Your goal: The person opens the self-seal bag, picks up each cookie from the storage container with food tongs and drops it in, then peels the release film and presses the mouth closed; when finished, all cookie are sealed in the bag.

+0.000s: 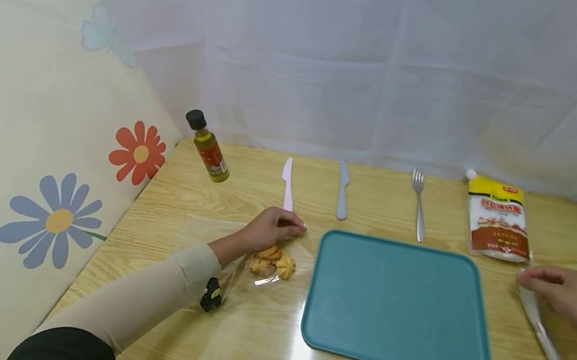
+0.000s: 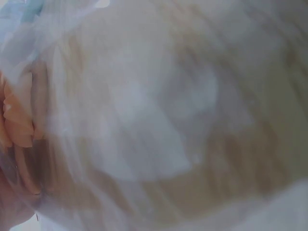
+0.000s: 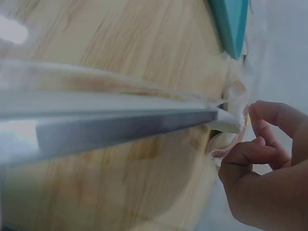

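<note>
Several golden, ridged cookies (image 1: pixel 275 262) lie in a clear plastic bag (image 1: pixel 212 228) left of the tray. My left hand (image 1: pixel 271 231) reaches over them, its curled fingers pinching the bag at the far edge. In the left wrist view, blurred plastic film (image 2: pixel 144 120) fills most of the picture. At the table's right side lies a pair of tongs (image 1: pixel 552 351), wrapped in clear film (image 3: pixel 91 72). My right hand (image 1: pixel 567 293) is at the far tip of the tongs, thumb and finger bent together on the wrapper; the fingertips partly hide it.
A teal tray (image 1: pixel 399 307) lies between the hands. Along the back stand or lie a black-capped bottle (image 1: pixel 211 151), a pink knife (image 1: pixel 288 183), a grey-blue knife (image 1: pixel 343 192), a fork (image 1: pixel 419 208) and a sauce pouch (image 1: pixel 499 222), the pouch just beyond my right hand.
</note>
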The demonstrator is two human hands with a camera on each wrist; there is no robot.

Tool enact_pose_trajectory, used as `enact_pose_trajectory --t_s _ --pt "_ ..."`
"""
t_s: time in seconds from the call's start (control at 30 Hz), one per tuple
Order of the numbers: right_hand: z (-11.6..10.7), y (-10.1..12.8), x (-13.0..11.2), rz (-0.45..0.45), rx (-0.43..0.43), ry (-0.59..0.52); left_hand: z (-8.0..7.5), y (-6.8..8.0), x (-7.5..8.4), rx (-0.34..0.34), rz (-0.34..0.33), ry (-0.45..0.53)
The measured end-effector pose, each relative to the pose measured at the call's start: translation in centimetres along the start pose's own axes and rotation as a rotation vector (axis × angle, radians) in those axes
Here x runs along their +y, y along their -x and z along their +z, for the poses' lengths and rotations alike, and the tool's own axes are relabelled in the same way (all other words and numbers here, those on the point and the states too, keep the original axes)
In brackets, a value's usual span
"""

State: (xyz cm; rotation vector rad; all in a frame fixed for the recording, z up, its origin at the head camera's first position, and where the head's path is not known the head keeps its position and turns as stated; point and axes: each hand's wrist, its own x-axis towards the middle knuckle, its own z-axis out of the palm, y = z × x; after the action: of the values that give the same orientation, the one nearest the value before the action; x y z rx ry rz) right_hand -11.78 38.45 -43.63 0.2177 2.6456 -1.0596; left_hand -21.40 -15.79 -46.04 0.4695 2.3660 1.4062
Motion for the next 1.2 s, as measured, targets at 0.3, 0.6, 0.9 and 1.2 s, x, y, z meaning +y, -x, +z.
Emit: enact_pose_trajectory --t_s 0.3,0.6,0.9,1.2 --pt "0.4 -0.4 0.2 -0.053 0.024 0.036 0.0 -0.1 0.0 -0.003 -0.001 0.007" --pt "0.2 0.3 -1.0 -0.027 0.054 0.049 0.0 -0.1 0.1 -0.001 -0.010 0.009" --pt "2.8 1.1 -6.2 -0.141 -0.036 -0.080 -0.1 -0.1 0.2 -0.001 -0.011 0.024" --pt "10.4 0.9 -13.4 -0.336 -0.294 -0.289 -0.2 -0.1 0.1 -0.001 0.005 0.017"
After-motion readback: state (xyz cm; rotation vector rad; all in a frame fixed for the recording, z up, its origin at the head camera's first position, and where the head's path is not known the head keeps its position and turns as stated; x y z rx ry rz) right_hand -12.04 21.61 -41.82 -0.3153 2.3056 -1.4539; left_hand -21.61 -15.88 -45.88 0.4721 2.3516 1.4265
